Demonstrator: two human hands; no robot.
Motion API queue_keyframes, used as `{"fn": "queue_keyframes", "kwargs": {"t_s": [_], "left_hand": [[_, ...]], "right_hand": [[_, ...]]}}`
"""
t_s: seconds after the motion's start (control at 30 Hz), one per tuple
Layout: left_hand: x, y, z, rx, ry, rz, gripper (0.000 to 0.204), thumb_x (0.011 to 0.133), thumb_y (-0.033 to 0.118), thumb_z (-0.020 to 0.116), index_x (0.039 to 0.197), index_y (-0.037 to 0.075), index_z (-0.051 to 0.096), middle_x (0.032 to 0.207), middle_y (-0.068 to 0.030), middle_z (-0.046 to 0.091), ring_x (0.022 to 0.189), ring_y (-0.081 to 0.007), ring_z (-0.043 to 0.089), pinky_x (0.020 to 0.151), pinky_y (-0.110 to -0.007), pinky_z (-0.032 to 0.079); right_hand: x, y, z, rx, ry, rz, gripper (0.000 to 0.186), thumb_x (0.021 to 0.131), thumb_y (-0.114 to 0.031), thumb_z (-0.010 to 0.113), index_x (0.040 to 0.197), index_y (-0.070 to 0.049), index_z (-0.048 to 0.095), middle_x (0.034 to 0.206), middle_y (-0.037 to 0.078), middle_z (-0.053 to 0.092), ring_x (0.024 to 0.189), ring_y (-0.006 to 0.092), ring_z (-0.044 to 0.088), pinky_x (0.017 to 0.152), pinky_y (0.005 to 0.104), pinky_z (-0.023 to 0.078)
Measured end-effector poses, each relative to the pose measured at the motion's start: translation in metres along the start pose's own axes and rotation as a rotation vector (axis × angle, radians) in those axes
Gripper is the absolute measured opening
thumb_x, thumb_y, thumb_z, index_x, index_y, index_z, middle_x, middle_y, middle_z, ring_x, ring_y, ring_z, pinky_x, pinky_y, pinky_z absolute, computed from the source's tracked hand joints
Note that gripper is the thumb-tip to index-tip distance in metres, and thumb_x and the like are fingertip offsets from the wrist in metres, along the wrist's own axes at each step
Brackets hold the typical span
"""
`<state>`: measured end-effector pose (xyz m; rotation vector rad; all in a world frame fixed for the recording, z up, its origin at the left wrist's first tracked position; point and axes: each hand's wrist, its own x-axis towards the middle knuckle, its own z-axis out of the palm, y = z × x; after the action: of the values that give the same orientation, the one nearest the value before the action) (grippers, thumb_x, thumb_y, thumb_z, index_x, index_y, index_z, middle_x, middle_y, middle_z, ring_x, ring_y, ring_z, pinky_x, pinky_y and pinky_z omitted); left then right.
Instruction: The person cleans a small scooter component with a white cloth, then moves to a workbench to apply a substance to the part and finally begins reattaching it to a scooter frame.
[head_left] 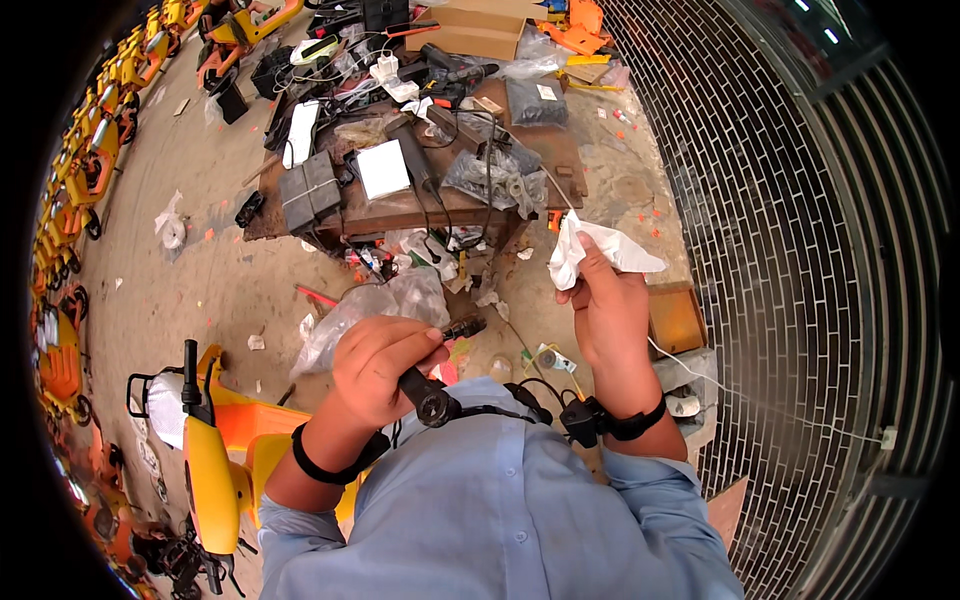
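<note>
My left hand (375, 370), in front of my body on the left, is closed around a black part with a round end (432, 400). A dark ridged end (464, 327) sticks out past the fingertips; whether it is the same piece I cannot tell. My right hand (612, 310) is raised further forward on the right. Between its thumb and fingers it pinches a crumpled white tissue (610, 252). A thin rod (558, 188) shows just beyond the tissue; whether the hand holds it too is hidden. Black bands circle both wrists.
Ahead stands a low brown table (390, 212) heaped with cables, black boxes, plastic bags and a cardboard box (470, 28). A yellow scooter (212, 480) is close on my left, more line the far left. A slatted shutter (770, 250) runs along the right. Litter and a plastic bag (375, 310) lie on the floor.
</note>
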<state>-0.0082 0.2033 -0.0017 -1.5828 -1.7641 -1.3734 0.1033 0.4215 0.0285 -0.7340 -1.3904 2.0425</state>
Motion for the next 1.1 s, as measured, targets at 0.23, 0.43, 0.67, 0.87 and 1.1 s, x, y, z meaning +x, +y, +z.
{"fn": "queue_keyframes", "kwargs": {"t_s": [0.23,0.43,0.67,0.87,1.1], "left_hand": [[0.010,0.004,0.000,0.014,-0.047,0.113,0.031,0.074,0.008,0.076,0.101,0.003,0.062,0.086,-0.0087,0.068,0.073,-0.0222,0.067,0.058,-0.030,0.050],[0.016,0.003,-0.002,0.112,-0.144,0.266,0.027,0.075,0.008,0.071,0.100,0.002,0.063,0.090,-0.0103,0.069,0.077,-0.0215,0.067,0.061,-0.028,0.050],[0.012,0.003,-0.002,0.108,-0.138,0.259,0.026,0.076,0.008,0.071,0.100,0.002,0.063,0.090,-0.0102,0.069,0.076,-0.0216,0.067,0.061,-0.028,0.050],[0.003,0.005,0.002,0.039,-0.105,0.152,0.030,0.074,0.008,0.075,0.101,0.003,0.063,0.086,-0.0079,0.069,0.074,-0.0224,0.067,0.060,-0.029,0.051],[-0.009,0.030,0.005,-0.404,-0.090,-0.727,0.015,0.089,0.009,0.071,0.099,0.002,0.063,0.081,-0.0091,0.069,0.070,-0.0143,0.065,0.060,-0.028,0.051]], "right_hand": [[-0.040,-0.010,0.023,-0.449,-0.353,-0.322,0.029,0.089,-0.006,0.070,0.115,0.003,0.061,0.101,0.008,0.069,0.092,0.0152,0.065,0.082,0.0291,0.052],[-0.002,-0.004,0.023,-1.109,-0.261,-0.506,0.020,0.075,-0.005,0.067,0.095,-0.001,0.064,0.091,0.017,0.066,0.083,0.0397,0.063,0.071,0.0397,0.052],[-0.027,-0.014,0.022,-0.694,-0.436,-0.346,0.030,0.080,-0.009,0.072,0.108,0.000,0.063,0.101,0.014,0.066,0.094,0.0305,0.065,0.080,0.0363,0.052],[0.002,-0.013,0.006,-1.022,-0.204,-0.508,0.023,0.077,-0.004,0.064,0.101,-0.001,0.066,0.095,0.018,0.065,0.090,0.0407,0.061,0.075,0.0456,0.050],[-0.015,-0.015,0.000,-0.511,-0.158,-0.229,0.023,0.091,-0.015,0.069,0.108,0.000,0.065,0.087,0.004,0.070,0.073,0.0118,0.064,0.063,0.0304,0.051]]}}
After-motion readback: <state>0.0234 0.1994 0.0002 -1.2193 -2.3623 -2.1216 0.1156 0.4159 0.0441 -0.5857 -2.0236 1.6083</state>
